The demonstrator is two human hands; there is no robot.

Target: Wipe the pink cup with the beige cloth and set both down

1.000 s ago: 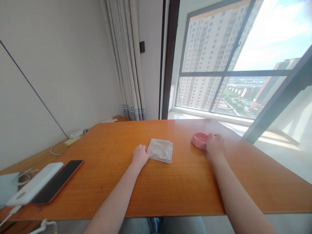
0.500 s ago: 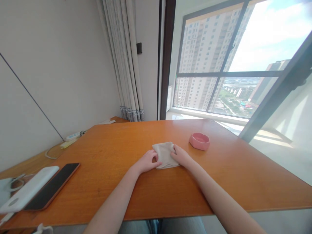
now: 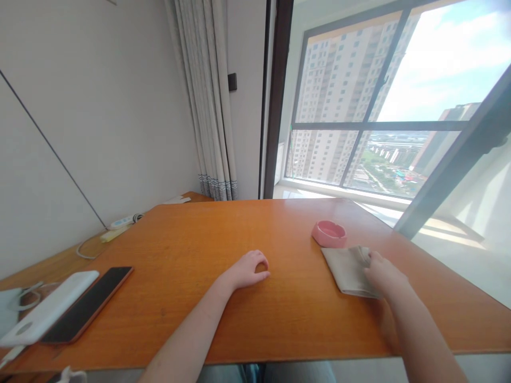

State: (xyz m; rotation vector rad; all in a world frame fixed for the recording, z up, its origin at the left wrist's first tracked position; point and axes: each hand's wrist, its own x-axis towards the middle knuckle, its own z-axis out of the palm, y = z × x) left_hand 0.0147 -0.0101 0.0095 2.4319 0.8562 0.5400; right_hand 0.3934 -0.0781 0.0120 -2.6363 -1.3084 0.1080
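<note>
Item one: a folded cloth (image 3: 348, 269), off-white, lying flat on the wooden table (image 3: 279, 319) toward its right side. I log its far corner just beside a pink dish (image 3: 329, 233); whether the two touch I cannot tell.

Item two: right hand (image 3: 384, 274). I see it resting on the near right part of the cloth, fingers laid over the fabric and pressing it to the table. Whether the fingers pinch the edge or only lie on it I cannot tell, since the hand's back hides them.

Item three: left hand (image 3: 248, 269). It rests on bare wood near the middle of the table, well apart from the cloth, fingers curled loosely inward into a soft fist, with nothing in it.

Item four: the pink dish, shallow and round with a notched rim, standing upright beyond the cloth, toward the window (image 3: 371, 106).

Item five, far left of the table: a dark phone (image 3: 90, 303) lying flat, with a white power bank (image 3: 48, 308) close alongside it and a white cable (image 3: 10, 355) at the edge.

Item six, back left by the wall: a white power strip (image 3: 122, 220) with a looping cord (image 3: 85, 250).

Item seven: a pale curtain (image 3: 207, 96) hanging left of the window frame.
</note>
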